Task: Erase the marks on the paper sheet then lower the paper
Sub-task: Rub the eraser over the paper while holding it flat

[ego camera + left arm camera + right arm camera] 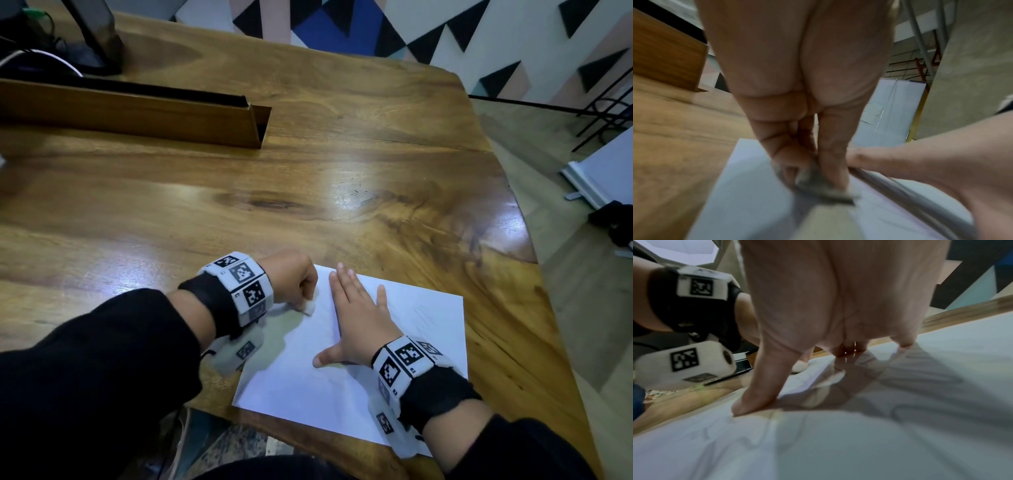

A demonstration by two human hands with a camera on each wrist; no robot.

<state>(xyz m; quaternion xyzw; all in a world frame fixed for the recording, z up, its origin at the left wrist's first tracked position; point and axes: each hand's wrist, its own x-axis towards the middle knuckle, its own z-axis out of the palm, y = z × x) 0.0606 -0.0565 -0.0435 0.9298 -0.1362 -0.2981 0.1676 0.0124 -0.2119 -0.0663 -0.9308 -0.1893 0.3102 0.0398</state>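
Note:
A white paper sheet (342,387) lies flat on the wooden table (239,192) near its front edge, with faint pencil marks (424,318) toward its right side. My left hand (301,291) is curled into a fist at the sheet's upper left corner and pinches a small white eraser (310,309) against the paper. In the left wrist view the eraser (824,188) is blurred between the fingertips. My right hand (356,318) lies flat on the middle of the sheet, fingers straight and spread, thumb out to the left. In the right wrist view the thumb (756,395) presses the paper (859,443).
A long wooden channel-shaped tray (137,113) lies across the table at the back left. Behind it stand a dark monitor base (99,41) and cables. The table's curved right edge (527,240) drops off to the floor.

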